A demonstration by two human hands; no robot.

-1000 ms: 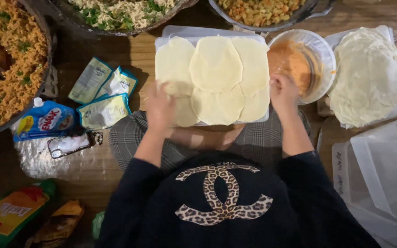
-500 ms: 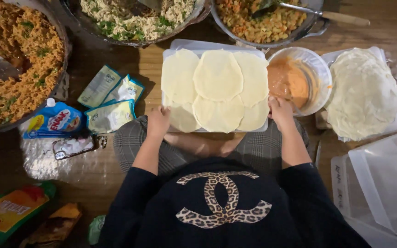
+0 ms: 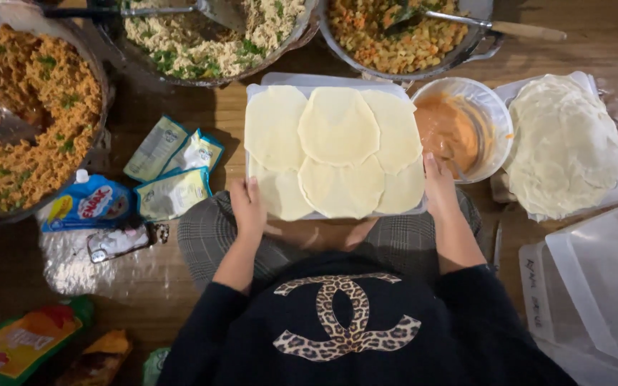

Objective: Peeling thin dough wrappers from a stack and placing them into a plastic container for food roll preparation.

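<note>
A white rectangular tray (image 3: pixel 280 80) lies in front of me, covered with several round pale dough wrappers (image 3: pixel 337 127) that overlap. My left hand (image 3: pixel 248 207) grips the tray's near left corner, thumb on a wrapper. My right hand (image 3: pixel 440 187) holds the near right edge of the tray. A clear bowl of orange sauce (image 3: pixel 455 129) with a spoon in it stands just right of the tray, next to my right hand.
A stack of wrappers (image 3: pixel 563 143) sits on a plate at right. Three big pans of filling line the back: orange noodles (image 3: pixel 23 121), pale mince (image 3: pixel 202 36), macaroni (image 3: pixel 395 32). Sachets (image 3: pixel 173 168) and a blue pouch (image 3: pixel 87 204) lie left. Plastic lids (image 3: pixel 595 279) lie at lower right.
Both hands have slid outward and toward me along the tray's near edge, from resting on the wrappers to gripping the tray's corners. The view has shifted slightly.
</note>
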